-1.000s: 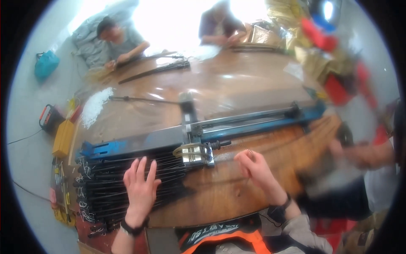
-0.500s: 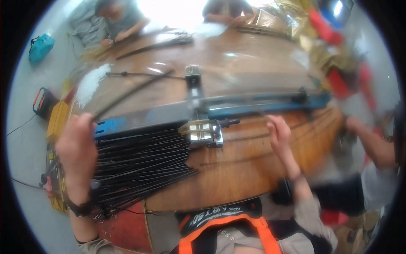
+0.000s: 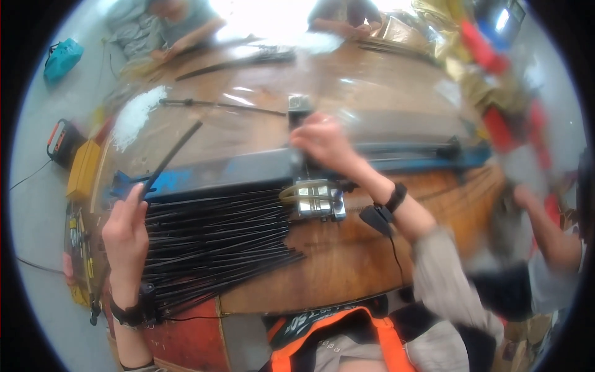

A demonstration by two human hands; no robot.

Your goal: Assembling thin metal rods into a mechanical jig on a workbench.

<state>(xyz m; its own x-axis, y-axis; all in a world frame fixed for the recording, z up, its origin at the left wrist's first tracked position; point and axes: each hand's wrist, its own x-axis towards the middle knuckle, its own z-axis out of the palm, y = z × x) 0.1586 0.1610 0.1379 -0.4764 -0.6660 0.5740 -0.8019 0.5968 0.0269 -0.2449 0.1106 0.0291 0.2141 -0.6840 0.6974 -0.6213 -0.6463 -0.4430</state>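
Observation:
My left hand point(image 3: 126, 232) is closed around the lower end of a short black rod point(image 3: 172, 154), which tilts up and to the right. Just below and beside that hand lies a wide layer of long black rods point(image 3: 211, 232), set side by side. My right hand point(image 3: 323, 141) reaches over the middle of the table with its fingers curled together. It is at the dark post with a metal block point(image 3: 299, 103) on top; what its fingers hold, if anything, is hidden. A silver metal fixture with yellowish tubes point(image 3: 317, 199) sits below my right forearm.
A long blue and grey rail point(image 3: 427, 160) crosses the wooden table point(image 3: 347, 266). White pieces point(image 3: 139, 118) lie heaped at the left, near a thin dark rod point(image 3: 223, 106). A yellow box point(image 3: 83, 170) stands at the left edge. Two people work across the table; another is at the right.
My right hand has swung left and up from the right side of the table to the post. My left hand has dropped slightly, still with the rod; the view has shifted a little.

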